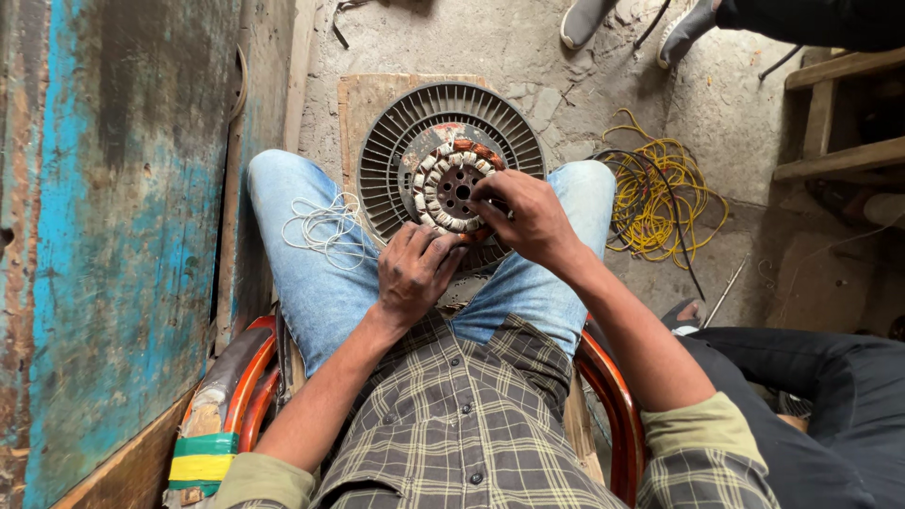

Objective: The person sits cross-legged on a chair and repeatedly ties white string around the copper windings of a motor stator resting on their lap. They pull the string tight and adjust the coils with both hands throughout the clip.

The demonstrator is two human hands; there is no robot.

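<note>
- The person sits in a chair [608,396] with a round grey fan housing [396,141] propped between the knees, its lower edge resting on the lap.
- In the middle of the housing sits the stator [451,187], a ring of copper coils wrapped in pale tape.
- The right hand [528,219] lies on the stator's right side, fingers curled and pinched down on the coils; whether anything thin is held between them, I cannot tell.
- The left hand [415,273] is half closed against the housing's lower rim, bracing it on the lap.
- A loose white cord [325,226] lies over the left thigh, just beside the housing.
- It looks like the coil-tying or dressing step, partway round the ring.
- The next move seems to call for a steady housing and a fine pinch on one coil at a time.
- Yellow wire [655,193] lies tangled on the floor to the right, well apart; another person's shoes [641,24] show at the top.
</note>
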